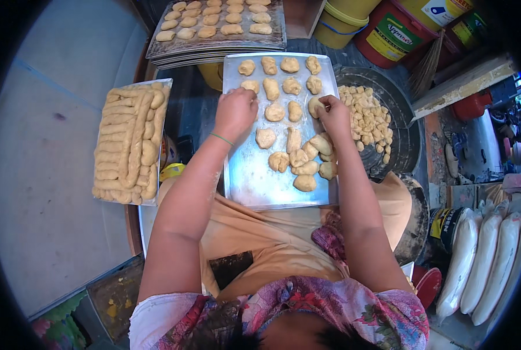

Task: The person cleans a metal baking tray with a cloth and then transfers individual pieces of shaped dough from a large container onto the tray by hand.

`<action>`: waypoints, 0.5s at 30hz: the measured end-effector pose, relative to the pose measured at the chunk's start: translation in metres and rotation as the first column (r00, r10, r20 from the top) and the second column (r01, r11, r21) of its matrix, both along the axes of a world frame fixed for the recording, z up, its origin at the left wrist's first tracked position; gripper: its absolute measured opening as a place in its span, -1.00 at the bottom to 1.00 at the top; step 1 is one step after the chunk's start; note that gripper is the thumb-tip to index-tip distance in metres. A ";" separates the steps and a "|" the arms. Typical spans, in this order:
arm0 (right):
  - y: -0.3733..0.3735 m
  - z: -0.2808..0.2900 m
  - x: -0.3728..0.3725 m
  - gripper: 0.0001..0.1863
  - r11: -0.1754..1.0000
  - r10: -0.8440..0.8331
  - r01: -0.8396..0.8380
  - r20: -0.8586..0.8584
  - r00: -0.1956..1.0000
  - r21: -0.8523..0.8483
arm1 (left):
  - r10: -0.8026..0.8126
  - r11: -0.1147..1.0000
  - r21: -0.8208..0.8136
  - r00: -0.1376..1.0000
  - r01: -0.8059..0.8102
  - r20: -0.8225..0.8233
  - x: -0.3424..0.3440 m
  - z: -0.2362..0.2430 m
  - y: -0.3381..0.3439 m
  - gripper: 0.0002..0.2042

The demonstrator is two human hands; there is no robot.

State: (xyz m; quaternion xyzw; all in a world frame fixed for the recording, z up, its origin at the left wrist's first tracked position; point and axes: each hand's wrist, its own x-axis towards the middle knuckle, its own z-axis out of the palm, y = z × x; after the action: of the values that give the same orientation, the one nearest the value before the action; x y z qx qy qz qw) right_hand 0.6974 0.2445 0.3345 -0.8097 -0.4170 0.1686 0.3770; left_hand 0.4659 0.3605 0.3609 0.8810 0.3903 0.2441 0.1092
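Note:
A shiny metal baking tray lies in front of me, its far part set with rows of dough pieces. More pieces are bunched close together on its near right part. At the tray's right edge my right hand pinches a dough piece between thumb and fingers. My left hand is over the tray's left edge, just nearer than another dough piece. Its fingers are curled in, and whatever they hold, if anything, is hidden beneath them.
A wide dark basin of small dough lumps stands right of the tray. On the left, a second tray carries long dough rolls. Stacked trays with shaped dough sit behind, beside buckets. Filled plastic bags stand lower right.

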 end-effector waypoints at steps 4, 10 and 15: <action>-0.007 0.013 -0.025 -0.70 0.996 0.022 -0.044 0.260 0.965 0.076 | -0.371 0.862 -0.387 0.928 0.326 -0.043 -0.012 -0.009 -0.019 -0.74; -0.029 0.031 -0.091 -0.67 0.910 0.390 -0.320 0.278 0.878 -0.265 | -0.434 0.868 -0.399 0.841 0.294 -0.324 -0.019 -0.008 -0.034 -0.57; -0.016 0.016 -0.109 -0.68 0.938 0.346 -0.346 0.083 0.934 -0.021 | -0.436 0.849 -0.482 0.802 0.215 -0.409 -0.021 0.008 -0.028 -0.60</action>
State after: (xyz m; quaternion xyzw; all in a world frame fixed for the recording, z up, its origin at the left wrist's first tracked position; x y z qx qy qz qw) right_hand 0.5879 0.2282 0.3503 -0.7314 -0.5681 0.1988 0.3207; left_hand 0.4454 0.3329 0.3689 0.9246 0.2864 -0.1057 0.2279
